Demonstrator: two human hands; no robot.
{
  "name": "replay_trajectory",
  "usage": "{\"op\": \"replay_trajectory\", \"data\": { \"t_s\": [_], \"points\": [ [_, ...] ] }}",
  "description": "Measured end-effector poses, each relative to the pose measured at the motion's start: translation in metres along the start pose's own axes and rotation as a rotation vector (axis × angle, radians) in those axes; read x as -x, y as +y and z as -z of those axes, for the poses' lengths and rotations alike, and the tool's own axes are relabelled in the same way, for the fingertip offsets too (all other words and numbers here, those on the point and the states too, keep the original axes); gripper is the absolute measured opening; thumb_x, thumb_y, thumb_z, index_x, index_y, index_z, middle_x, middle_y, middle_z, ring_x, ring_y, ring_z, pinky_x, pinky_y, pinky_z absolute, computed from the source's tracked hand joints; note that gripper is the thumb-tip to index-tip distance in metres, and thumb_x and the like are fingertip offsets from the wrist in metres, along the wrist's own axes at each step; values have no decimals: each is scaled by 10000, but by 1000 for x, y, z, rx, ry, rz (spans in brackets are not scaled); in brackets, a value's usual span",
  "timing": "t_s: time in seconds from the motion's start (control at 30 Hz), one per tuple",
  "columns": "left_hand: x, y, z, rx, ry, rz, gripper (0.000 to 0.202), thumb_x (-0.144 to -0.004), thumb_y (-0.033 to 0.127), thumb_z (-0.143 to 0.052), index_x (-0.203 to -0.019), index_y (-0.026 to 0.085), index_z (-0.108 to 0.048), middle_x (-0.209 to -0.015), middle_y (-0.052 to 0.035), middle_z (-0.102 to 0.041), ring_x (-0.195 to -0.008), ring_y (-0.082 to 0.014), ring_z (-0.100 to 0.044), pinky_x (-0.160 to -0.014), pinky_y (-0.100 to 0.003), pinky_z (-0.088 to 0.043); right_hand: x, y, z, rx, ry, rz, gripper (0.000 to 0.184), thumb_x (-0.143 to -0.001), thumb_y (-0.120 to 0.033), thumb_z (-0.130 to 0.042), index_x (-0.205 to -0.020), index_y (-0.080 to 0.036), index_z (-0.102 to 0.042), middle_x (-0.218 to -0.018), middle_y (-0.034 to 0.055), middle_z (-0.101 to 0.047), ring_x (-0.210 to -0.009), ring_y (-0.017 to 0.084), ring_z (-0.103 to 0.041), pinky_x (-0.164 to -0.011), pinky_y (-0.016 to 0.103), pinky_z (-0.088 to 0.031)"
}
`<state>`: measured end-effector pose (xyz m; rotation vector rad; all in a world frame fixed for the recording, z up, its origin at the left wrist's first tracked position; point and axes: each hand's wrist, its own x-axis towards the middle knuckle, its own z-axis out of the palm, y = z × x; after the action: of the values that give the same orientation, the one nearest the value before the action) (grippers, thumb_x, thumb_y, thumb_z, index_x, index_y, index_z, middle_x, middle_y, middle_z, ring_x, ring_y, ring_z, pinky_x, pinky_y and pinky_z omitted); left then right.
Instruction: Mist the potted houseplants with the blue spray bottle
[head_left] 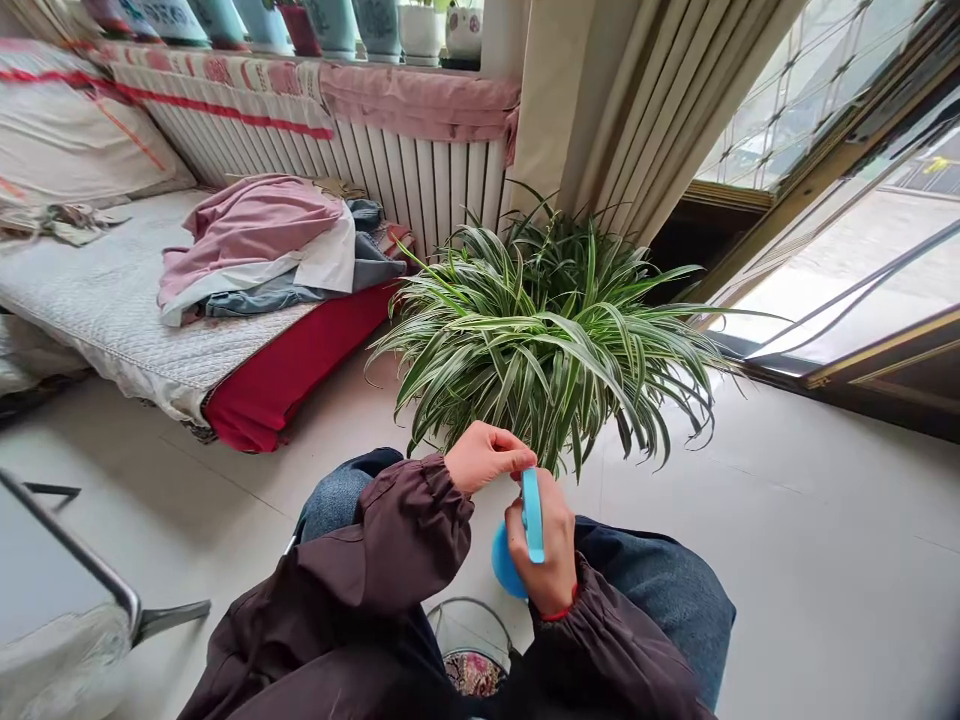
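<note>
My right hand (551, 530) is wrapped around a blue spray bottle (533, 515), its long light-blue head uppermost. Part of the rounder, darker blue body (507, 565) shows below and left of the fingers. At the front end of the head, my left hand (487, 458) is closed, with thumb and forefinger pinched together at the nozzle. The fingertips hide the nozzle itself. Just beyond both hands spreads a large spider plant (555, 330) with long striped leaves; its pot is hidden under the foliage.
A bed (135, 300) with a pile of folded clothes (262, 240) stands at left. Behind it runs a radiator (420, 180), with potted plants (334, 25) on the sill above. A metal-framed piece of furniture (67, 560) is at lower left. The glazed door (862, 250) is at right.
</note>
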<state>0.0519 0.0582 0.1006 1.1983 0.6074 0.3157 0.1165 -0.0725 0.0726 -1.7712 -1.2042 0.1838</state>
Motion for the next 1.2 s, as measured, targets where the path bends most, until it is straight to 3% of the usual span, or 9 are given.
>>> {"op": "replay_trajectory", "data": {
  "t_s": [0.23, 0.47, 0.6, 0.73, 0.8, 0.87, 0.97, 1.1, 1.2],
  "points": [
    [-10, -2, 2, 105, -125, 90, 670, -429, 633, -867, -636, 42, -631, -586, -36, -565, -540, -58, -499, -550, -199, -414, -1, 5, 2, -72, -45, -47, 260, -801, -142, -459, -1004, -208, -608, -909, 50, -677, -823, 200, -672, -724, 308, -560],
    [-13, -17, 10, 184, -317, -121, 386, -694, 431, -832, -876, 94, -782, -761, -44, -557, -635, -63, -573, -582, -160, -477, -3, 6, 12, -166, -107, -47, 253, -852, -156, -492, -1061, -207, -627, -935, 37, -685, -800, 177, -670, -774, 295, -570],
    [-20, -29, 13, 232, -335, -145, 325, -698, 398, -833, -781, 89, -776, -710, -63, -584, -578, -64, -540, -531, -169, -452, -3, 2, 16, -172, -122, -26, 346, -860, -146, -479, -1175, -209, -607, -1026, 59, -680, -890, 192, -677, -807, 300, -574],
    [-23, -34, 19, 184, -423, -184, 367, -720, 389, -820, -811, 44, -738, -684, -70, -590, -583, -80, -546, -534, -188, -441, -4, -1, 20, -150, -173, -9, 255, -857, -140, -461, -1056, -195, -610, -942, 55, -649, -832, 178, -650, -779, 289, -563],
    [-23, -30, 22, 8, -445, -357, 316, -871, 349, -682, -823, 37, -687, -708, -68, -580, -601, -72, -537, -556, -187, -428, -5, 0, 21, -127, -218, -21, 181, -846, -138, -455, -952, -189, -593, -851, 39, -615, -741, 160, -613, -734, 282, -551],
    [-25, -24, 24, -290, -440, -654, 326, -984, 296, -493, -807, 57, -628, -732, -66, -558, -663, -74, -503, -609, -193, -411, -5, 3, 21, -111, -251, -34, 131, -828, -132, -449, -870, -193, -557, -784, 25, -578, -673, 148, -572, -673, 274, -530],
    [-33, -14, 24, -685, -452, -984, 376, -1031, 286, -346, -788, 93, -560, -759, -71, -538, -741, -115, -409, -692, -237, -382, -4, 7, 18, -121, -232, -48, 130, -810, -119, -448, -868, -198, -534, -762, 13, -552, -648, 141, -548, -614, 259, -495],
    [-43, -9, 21, -839, -514, -1056, 450, -1049, 345, -223, -764, 123, -491, -751, -74, -517, -722, -144, -363, -722, -279, -367, -1, 10, 16, -126, -177, -48, 186, -815, -100, -452, -939, -194, -554, -794, 13, -569, -683, 138, -567, -653, 250, -501],
    [-44, -9, 22, -811, -575, -1008, 467, -1052, 348, -197, -716, 143, -449, -691, -54, -491, -691, -142, -360, -707, -273, -353, -1, 8, 17, -130, -195, -36, 183, -817, -90, -453, -926, -194, -557, -804, 17, -584, -700, 137, -577, -672, 242, -506]
  ]
}}
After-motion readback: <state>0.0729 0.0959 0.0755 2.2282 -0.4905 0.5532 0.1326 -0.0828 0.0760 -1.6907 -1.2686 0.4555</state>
